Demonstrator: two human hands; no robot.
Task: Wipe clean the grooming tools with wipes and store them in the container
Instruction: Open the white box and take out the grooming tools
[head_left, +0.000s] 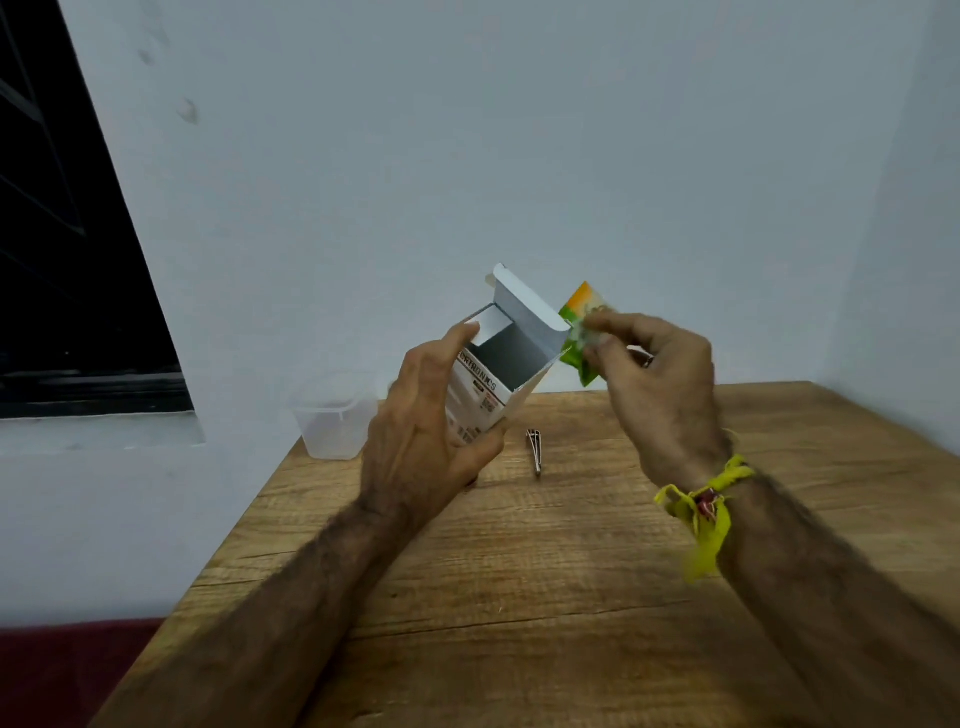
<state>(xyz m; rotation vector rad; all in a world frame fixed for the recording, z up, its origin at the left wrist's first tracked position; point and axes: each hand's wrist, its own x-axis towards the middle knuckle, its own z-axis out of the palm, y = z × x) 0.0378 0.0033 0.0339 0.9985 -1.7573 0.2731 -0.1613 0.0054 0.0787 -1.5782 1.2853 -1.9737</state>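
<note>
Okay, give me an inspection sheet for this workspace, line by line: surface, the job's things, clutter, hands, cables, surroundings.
Surface: wooden table, grain visible.
Job's things: white carton held up with its top flap open; green and orange wipe sachet beside the carton's mouth; metal grooming tool lying on the table; clear plastic container at the table's far left corner, lidless as far as can be told.
Clutter: nothing seen.
Hands: left hand grips the carton; right hand pinches the sachet; yellow wrist thread on the right wrist.
Cables: nothing seen.
Surroundings: pale wall behind; dark window at left.
</note>
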